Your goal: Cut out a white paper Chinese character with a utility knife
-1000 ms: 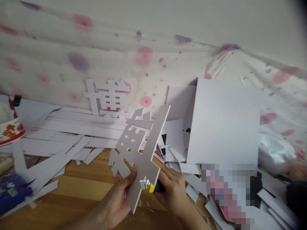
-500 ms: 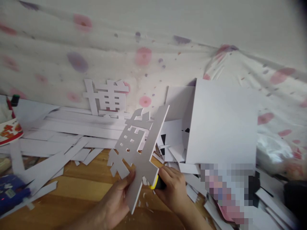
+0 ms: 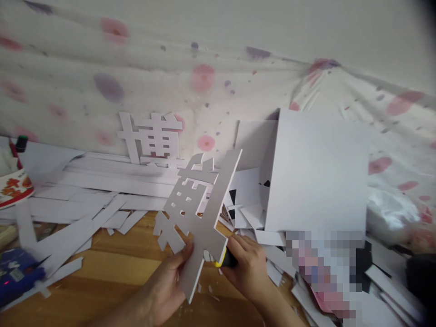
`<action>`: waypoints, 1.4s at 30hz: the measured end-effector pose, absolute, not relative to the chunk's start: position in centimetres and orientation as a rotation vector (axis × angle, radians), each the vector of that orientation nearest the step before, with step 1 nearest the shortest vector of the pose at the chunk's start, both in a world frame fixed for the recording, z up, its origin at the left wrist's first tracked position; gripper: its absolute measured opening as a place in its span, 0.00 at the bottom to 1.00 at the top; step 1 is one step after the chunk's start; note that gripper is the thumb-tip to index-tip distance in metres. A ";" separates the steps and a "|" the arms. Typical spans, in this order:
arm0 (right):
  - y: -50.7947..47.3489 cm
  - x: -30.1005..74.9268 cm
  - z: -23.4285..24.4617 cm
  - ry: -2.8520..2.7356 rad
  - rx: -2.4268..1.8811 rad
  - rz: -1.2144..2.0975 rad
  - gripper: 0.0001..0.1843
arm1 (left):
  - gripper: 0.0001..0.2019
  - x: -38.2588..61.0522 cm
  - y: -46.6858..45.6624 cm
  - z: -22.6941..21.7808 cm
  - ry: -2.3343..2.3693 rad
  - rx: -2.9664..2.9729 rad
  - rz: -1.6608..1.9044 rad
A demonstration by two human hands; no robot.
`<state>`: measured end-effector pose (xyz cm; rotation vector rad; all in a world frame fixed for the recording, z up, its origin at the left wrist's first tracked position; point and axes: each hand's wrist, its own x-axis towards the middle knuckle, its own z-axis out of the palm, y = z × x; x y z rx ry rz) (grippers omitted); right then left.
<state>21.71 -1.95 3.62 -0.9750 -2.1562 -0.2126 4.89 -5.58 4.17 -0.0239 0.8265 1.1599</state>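
My left hand (image 3: 166,288) grips the lower edge of a white foam-board character cutout (image 3: 195,213), held tilted above the wooden floor (image 3: 112,263). My right hand (image 3: 247,268) is closed round a utility knife (image 3: 225,260) with a yellow and black handle. The knife's front end is hidden behind the cutout's lower right edge. Small white scraps lie on the floor under my hands.
A finished white character cutout (image 3: 151,138) leans against the spotted bedsheet (image 3: 204,81). Long white board strips (image 3: 95,190) pile up at the left. A large white board sheet (image 3: 316,175) stands at the right over more offcuts. A blue object (image 3: 17,274) lies far left.
The knife's metal head, visible beside the cutout a second ago, has slid behind its lower edge. My right hand shifted slightly up and right. The cutout stays nearly still.
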 end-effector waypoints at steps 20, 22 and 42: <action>-2.1 21.6 3.7 -2.173 -0.981 -0.187 0.07 | 0.05 4.9 -5.5 4.2 0.838 0.010 1.174; -2.0 21.7 3.6 -2.161 -0.993 -0.193 0.07 | 0.05 4.9 -5.5 4.2 0.836 0.016 1.172; -2.1 21.2 3.5 -2.127 -0.991 -0.108 0.09 | 0.03 4.9 -5.5 4.5 0.859 -0.029 1.176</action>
